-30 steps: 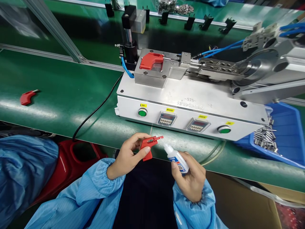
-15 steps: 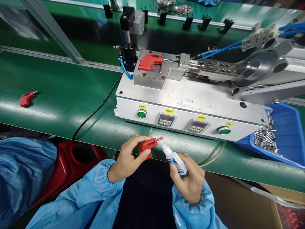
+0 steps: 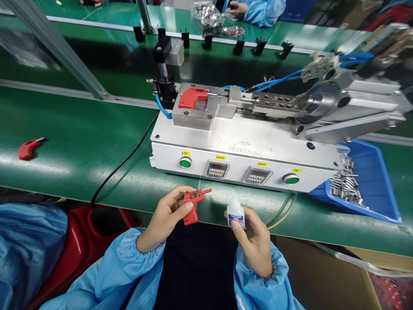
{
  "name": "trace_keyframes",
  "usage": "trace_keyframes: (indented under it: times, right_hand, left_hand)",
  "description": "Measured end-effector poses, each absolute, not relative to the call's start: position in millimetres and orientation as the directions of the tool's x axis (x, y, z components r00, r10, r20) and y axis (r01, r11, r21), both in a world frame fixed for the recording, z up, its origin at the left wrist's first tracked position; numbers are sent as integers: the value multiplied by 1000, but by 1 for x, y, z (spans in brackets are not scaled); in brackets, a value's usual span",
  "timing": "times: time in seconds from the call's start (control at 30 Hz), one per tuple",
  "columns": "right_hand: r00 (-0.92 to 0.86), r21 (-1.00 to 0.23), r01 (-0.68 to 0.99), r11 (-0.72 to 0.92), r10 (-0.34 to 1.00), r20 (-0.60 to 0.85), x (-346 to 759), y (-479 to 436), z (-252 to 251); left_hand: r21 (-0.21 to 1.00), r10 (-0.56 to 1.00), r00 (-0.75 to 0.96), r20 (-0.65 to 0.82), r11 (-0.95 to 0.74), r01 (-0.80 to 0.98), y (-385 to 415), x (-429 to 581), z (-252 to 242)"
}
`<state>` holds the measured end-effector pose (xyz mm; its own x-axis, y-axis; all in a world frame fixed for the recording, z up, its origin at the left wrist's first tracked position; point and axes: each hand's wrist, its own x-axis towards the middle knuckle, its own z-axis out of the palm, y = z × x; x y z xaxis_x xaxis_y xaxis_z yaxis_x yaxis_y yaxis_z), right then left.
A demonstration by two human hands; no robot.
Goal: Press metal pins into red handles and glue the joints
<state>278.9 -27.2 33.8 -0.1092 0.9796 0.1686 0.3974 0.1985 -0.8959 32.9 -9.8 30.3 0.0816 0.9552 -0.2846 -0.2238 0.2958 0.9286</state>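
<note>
Between the thumb and fingers of my left hand (image 3: pixel 171 213) is a red pistol-shaped plastic part (image 3: pixel 191 211), its thin red tip pointing right. My right hand (image 3: pixel 254 239) is closed around a small white glue bottle (image 3: pixel 235 214) with a blue label, held nearly upright with the nozzle up. A gap separates the bottle from the red part. Just beyond both hands stands a press machine (image 3: pixel 193 148) with green buttons. Another red part (image 3: pixel 193 98) sits in the metal block on its top, a thin metal rod meeting its right end.
A third red part (image 3: pixel 29 149) with a metal pin lies at the left on the green bench (image 3: pixel 74 168). A blue bin (image 3: pixel 374 176) of metal pins stands at the right. A black cable (image 3: pixel 124 161) crosses the bench. Another person's hands (image 3: pixel 237 9) show at the far bench.
My right hand has drawn the glue bottle away from the red part and turned it upright. The red part has tilted so its grip points down more. The camera view has shifted.
</note>
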Motion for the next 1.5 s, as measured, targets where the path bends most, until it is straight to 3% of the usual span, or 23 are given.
trace_keyframes:
  times: [0.1,0.27,0.47,0.53,0.63,0.8,0.93,1.1,1.3,1.5]
  right_hand:
    - [-97,-893,410,185,983,158,284,-24,15]
    - [-105,-769,586,257,965,242,290,-26,-13]
    - [-109,-661,689,298,944,313,352,-34,48]
    - [-2,-564,803,192,948,320,397,-17,77]
    - [228,-375,913,-163,964,136,467,33,100]
    - [299,-315,899,-304,952,-65,523,105,88]
    - [273,-361,887,-288,957,-93,530,113,85]
    - [249,-502,847,-177,965,79,532,89,114]
    - [128,-800,585,132,959,251,481,68,157]
    - [-148,-755,537,377,923,356,388,105,185]
  left_hand:
    - [902,925,24,-379,375,-215,-12,31,27]
    - [810,820,-80,-567,538,-234,-12,28,19]
    - [690,687,-124,-716,669,-278,-7,11,0]
    - [684,677,-142,-723,671,-284,-7,2,-9]
    - [701,696,-128,-706,663,-263,-10,-7,-21]
    - [745,755,-69,-651,620,-247,-15,-9,-26]
    - [757,765,-105,-635,590,-280,-17,-16,-31]
    - [777,782,-111,-613,573,-259,-16,-20,-29]
    - [890,896,-117,-428,396,-226,-12,10,-14]
    - [959,962,-82,-262,250,-133,1,25,-25]
